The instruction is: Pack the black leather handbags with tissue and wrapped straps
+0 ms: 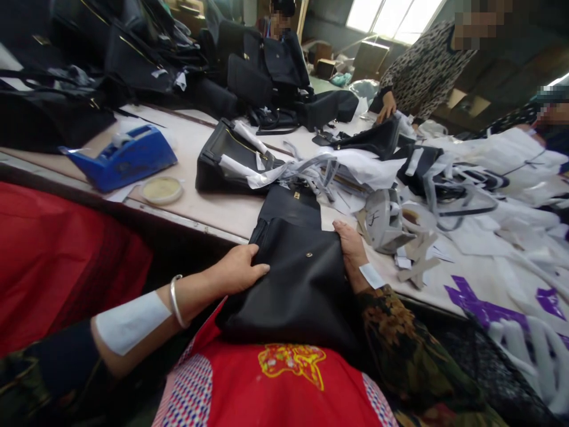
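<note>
A black leather bag [302,290] rests against my red apron, tilted up at the table's edge. Its flap [291,207] lies folded back onto the table, and a small metal stud shows on the front. My left hand [242,268] grips the bag's left side, thumb on the front face. On the right side, my right hand [351,249] holds the bag's upper edge, with its fingers hidden behind. A white patch is stuck to each forearm or wrist.
A blue tape dispenser [128,157] and a tape roll [162,190] sit at left. Another black bag [231,157] stands ahead, beside white wrapping strips. A grey tape dispenser [382,219] is at right. Black bags are piled behind; a person in patterned sleeves handles one across the table.
</note>
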A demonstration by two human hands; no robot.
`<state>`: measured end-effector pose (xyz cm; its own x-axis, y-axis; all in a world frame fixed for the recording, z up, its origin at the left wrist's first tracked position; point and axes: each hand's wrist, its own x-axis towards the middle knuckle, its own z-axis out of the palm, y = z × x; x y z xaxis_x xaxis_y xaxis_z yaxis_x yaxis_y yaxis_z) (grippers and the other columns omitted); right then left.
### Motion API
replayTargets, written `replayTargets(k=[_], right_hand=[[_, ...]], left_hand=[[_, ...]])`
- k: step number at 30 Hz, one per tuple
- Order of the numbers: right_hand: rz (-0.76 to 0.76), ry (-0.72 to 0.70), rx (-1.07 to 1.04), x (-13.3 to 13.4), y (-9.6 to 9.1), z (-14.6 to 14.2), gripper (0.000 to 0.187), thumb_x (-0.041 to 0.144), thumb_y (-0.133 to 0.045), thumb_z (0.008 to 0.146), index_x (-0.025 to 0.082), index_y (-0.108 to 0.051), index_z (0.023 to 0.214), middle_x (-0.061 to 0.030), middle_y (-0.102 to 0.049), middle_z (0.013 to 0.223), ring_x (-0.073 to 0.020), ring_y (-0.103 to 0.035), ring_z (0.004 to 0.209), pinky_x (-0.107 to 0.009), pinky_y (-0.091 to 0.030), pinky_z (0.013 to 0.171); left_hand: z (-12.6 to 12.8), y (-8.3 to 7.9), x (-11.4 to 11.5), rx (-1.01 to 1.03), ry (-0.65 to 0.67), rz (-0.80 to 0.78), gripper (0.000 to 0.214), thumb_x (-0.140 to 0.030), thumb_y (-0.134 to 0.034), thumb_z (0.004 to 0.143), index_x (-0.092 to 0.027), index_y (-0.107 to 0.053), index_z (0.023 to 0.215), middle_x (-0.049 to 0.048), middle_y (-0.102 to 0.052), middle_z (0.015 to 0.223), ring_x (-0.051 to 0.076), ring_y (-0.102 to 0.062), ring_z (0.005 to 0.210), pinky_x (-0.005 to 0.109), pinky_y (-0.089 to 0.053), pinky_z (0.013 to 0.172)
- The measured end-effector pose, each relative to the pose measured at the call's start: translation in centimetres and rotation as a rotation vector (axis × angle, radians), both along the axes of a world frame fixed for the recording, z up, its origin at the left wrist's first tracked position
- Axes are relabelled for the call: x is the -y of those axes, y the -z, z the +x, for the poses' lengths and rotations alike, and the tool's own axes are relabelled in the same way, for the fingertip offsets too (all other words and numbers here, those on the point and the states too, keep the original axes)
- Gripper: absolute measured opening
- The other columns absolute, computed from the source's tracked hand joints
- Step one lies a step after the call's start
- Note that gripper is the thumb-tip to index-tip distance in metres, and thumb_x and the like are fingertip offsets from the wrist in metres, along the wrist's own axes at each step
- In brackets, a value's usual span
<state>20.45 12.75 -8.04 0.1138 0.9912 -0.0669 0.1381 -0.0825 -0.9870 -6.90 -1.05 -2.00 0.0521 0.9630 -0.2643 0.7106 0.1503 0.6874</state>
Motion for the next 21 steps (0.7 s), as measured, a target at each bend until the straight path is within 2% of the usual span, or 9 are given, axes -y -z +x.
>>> replayTargets(k=[3, 5, 7, 9, 10, 12, 15, 17, 21], right_hand=[[0.112, 0.021, 0.158, 2.1, -2.9, -0.4, 0.037, 0.046, -0.074, 0.073, 0.015, -0.067, 0.093, -0.012, -0.069, 0.097, -0.0312, -0.06, 0.101, -0.044, -0.048, 0.089], [0.364, -0.104, 0.399, 5.1, -5.9, -1.4, 0.04, 0.038, -0.072, 0.08, 0.015, -0.068, 0.113, -0.0158, -0.062, 0.126, -0.0344, -0.048, 0.127, -0.048, -0.038, 0.107], [0.682, -0.473, 0.667, 8.6, -8.3, -3.0, 0.039, 0.036, -0.061, 0.092, 0.02, -0.064, 0.127, -0.0136, -0.054, 0.141, -0.0324, -0.041, 0.137, -0.049, -0.032, 0.113], [0.857, -0.953, 0.769, 11.4, -9.2, -4.7, 0.039, 0.041, -0.055, 0.098, 0.028, -0.06, 0.134, -0.0068, -0.053, 0.146, -0.0285, -0.04, 0.139, -0.047, -0.027, 0.117], [0.891, -1.115, 0.788, 12.4, -9.0, -5.3, 0.039, 0.044, -0.05, 0.1, 0.03, -0.059, 0.136, -0.0046, -0.054, 0.147, -0.0269, -0.042, 0.139, -0.048, -0.025, 0.118], [0.812, -1.238, 0.861, 13.2, -7.6, -5.8, 0.041, 0.044, -0.044, 0.104, 0.024, -0.058, 0.137, -0.0045, -0.055, 0.147, -0.0239, -0.045, 0.137, -0.043, -0.027, 0.116], [0.709, -1.235, 0.928, 12.7, -5.5, -4.6, 0.042, 0.042, -0.042, 0.105, 0.016, -0.062, 0.131, -0.0072, -0.058, 0.143, -0.0225, -0.045, 0.137, -0.038, -0.03, 0.113], [0.721, -1.166, 0.97, 12.0, -5.0, -3.2, 0.039, 0.04, -0.045, 0.104, 0.018, -0.062, 0.131, -0.0073, -0.057, 0.144, -0.0243, -0.042, 0.139, -0.042, -0.025, 0.116], [0.687, -0.909, 1.119, 9.1, -5.3, 0.4, 0.049, 0.044, -0.061, 0.096, 0.033, -0.054, 0.143, -0.0049, -0.037, 0.16, -0.0354, -0.022, 0.149, -0.055, -0.014, 0.117]], left_hand=[[-0.3, 0.1, -0.2, -0.098, 0.005, 0.111, 0.009, -0.031, -0.062, 0.078, -0.022, -0.062, 0.077, 0.0089, -0.071, 0.083, 0.03, -0.066, 0.082, 0.036, -0.048, 0.073], [-0.5, 0.2, -0.4, -0.006, -0.023, 0.082, 0.008, -0.031, -0.065, 0.075, -0.023, -0.064, 0.076, 0.0077, -0.072, 0.082, 0.03, -0.067, 0.083, 0.037, -0.049, 0.075], [-0.8, 0.5, -0.7, 0.183, -0.024, 0.011, 0.013, -0.032, -0.068, 0.071, -0.022, -0.068, 0.078, 0.0064, -0.074, 0.082, 0.03, -0.068, 0.084, 0.037, -0.052, 0.077], [-1.3, 1.0, -0.8, 0.373, -0.049, -0.093, 0.022, -0.037, -0.071, 0.07, -0.02, -0.071, 0.084, 0.0054, -0.075, 0.082, 0.03, -0.07, 0.084, 0.038, -0.054, 0.077], [-1.6, 1.2, -0.8, 0.445, -0.089, -0.151, 0.027, -0.039, -0.072, 0.069, -0.019, -0.071, 0.087, 0.0049, -0.076, 0.082, 0.029, -0.071, 0.083, 0.038, -0.055, 0.076], [-2.2, 1.8, -0.8, 0.526, -0.22, -0.246, 0.037, -0.044, -0.078, 0.064, -0.018, -0.069, 0.089, 0.0042, -0.076, 0.08, 0.027, -0.072, 0.077, 0.037, -0.057, 0.071], [-2.6, 2.3, -0.2, 0.506, -0.368, -0.274, 0.048, -0.051, -0.084, 0.058, -0.017, -0.066, 0.086, 0.0039, -0.075, 0.074, 0.024, -0.071, 0.066, 0.033, -0.057, 0.062], [-2.4, 1.9, 0.6, 0.467, -0.387, -0.271, 0.055, -0.057, -0.083, 0.06, -0.017, -0.066, 0.094, 0.0061, -0.077, 0.08, 0.026, -0.073, 0.07, 0.034, -0.059, 0.062], [-2.0, 0.7, 2.0, 0.353, -0.186, -0.256, 0.072, -0.058, -0.083, 0.063, -0.019, -0.063, 0.12, 0.0119, -0.077, 0.11, 0.033, -0.073, 0.097, 0.04, -0.062, 0.078]])
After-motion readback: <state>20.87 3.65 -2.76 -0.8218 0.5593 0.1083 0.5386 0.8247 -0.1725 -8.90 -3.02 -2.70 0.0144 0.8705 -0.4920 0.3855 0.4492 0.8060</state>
